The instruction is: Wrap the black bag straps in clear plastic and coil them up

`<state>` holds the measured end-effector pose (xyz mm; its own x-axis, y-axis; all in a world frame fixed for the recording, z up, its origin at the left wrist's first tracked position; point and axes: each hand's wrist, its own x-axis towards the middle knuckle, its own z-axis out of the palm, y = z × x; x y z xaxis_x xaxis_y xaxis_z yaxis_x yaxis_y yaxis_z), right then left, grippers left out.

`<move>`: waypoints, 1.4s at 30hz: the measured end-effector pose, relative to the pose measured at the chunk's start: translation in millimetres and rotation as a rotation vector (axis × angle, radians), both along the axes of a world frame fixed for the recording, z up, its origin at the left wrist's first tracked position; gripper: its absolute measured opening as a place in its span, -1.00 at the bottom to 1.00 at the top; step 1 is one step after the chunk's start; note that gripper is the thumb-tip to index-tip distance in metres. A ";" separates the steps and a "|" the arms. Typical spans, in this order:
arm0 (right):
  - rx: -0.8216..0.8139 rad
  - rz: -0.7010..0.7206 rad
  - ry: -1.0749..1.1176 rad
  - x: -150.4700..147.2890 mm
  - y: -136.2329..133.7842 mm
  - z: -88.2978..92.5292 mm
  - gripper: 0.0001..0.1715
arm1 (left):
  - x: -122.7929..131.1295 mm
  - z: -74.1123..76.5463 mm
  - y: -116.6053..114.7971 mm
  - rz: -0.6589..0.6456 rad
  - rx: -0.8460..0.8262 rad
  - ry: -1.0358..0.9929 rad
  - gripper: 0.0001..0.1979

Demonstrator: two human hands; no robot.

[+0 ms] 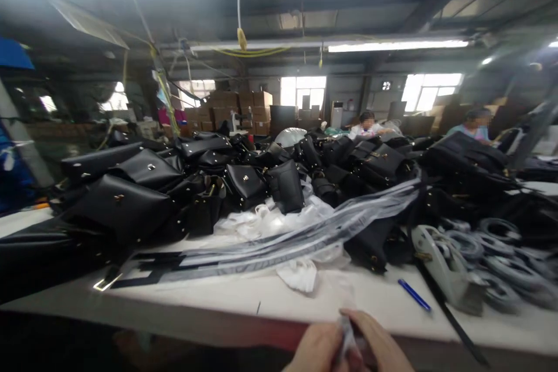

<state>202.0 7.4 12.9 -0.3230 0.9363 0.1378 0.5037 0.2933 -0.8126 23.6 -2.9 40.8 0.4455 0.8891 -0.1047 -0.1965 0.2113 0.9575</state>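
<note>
At the bottom of the view, by the table's front edge, my left hand (316, 347) and my right hand (380, 338) are close together with curled fingers. Between them is a small, crumpled piece of pale, see-through material (347, 334) that looks like plastic film; both hands pinch it. The lower parts of both hands are cut off by the frame. Beyond them, a bundle of black straps in clear plastic sleeves (279, 247) lies across the white table (209, 296). A square gold-coloured buckle (107, 283) shows at its left end.
Black bags (124, 209) with metal fittings pile up along the far side. White wrapping (261, 218) lies among them. To the right are a blue pen (414, 294), a tape dispenser (451, 270), a black strap (455, 322) and several tape rolls (510, 270). Two people sit beyond.
</note>
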 end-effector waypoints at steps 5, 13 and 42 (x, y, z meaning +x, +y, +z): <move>-0.517 0.443 0.208 -49.0 -55.7 12.5 -0.61 | -6.4 -5.9 8.1 0.407 0.306 0.172 -0.49; -0.539 0.213 0.641 12.5 -29.2 27.7 -0.43 | -10.0 -28.7 -6.3 0.089 0.810 0.696 -0.65; -0.132 -0.198 0.197 28.5 -10.5 15.2 -0.70 | -4.3 -28.3 -3.4 -0.061 0.416 0.481 -0.43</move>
<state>230.5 -3.1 28.1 -0.1118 0.9923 0.0526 0.3692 0.0907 -0.9249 19.2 -6.3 12.5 0.4859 0.8730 0.0426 0.2765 -0.1998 0.9400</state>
